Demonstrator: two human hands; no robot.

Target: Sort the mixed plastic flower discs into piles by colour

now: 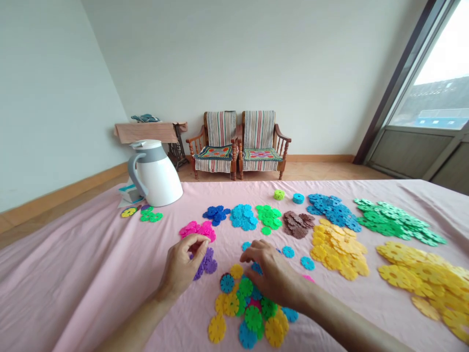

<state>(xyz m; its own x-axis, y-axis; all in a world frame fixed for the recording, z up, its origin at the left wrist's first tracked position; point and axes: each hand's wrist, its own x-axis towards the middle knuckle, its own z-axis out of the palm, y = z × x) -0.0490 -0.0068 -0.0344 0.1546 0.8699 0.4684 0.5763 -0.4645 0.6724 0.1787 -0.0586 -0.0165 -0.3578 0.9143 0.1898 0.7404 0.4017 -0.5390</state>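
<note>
My left hand (185, 259) is pinched closed above a pile of purple notched plastic discs (209, 261), just in front of the pink discs (198, 230). What its fingertips hold, if anything, I cannot make out. Over the back of a mixed heap hovers my right hand (271, 269), fingers bent and thumb apart, holding nothing visible. That heap has yellow discs (217, 328), green discs (253, 318) and blue discs (248, 336). A blue disc (256, 268) shows between thumb and fingers, and part of the heap is hidden by the hand.
Sorted piles include dark blue (216, 214), light blue (244, 217), green (269, 217), brown (297, 224) and yellow discs (339, 249). Larger yellow discs (425, 274) and green discs (397, 222) lie right. A white jug (161, 178) stands back left on the pink cloth (91, 264).
</note>
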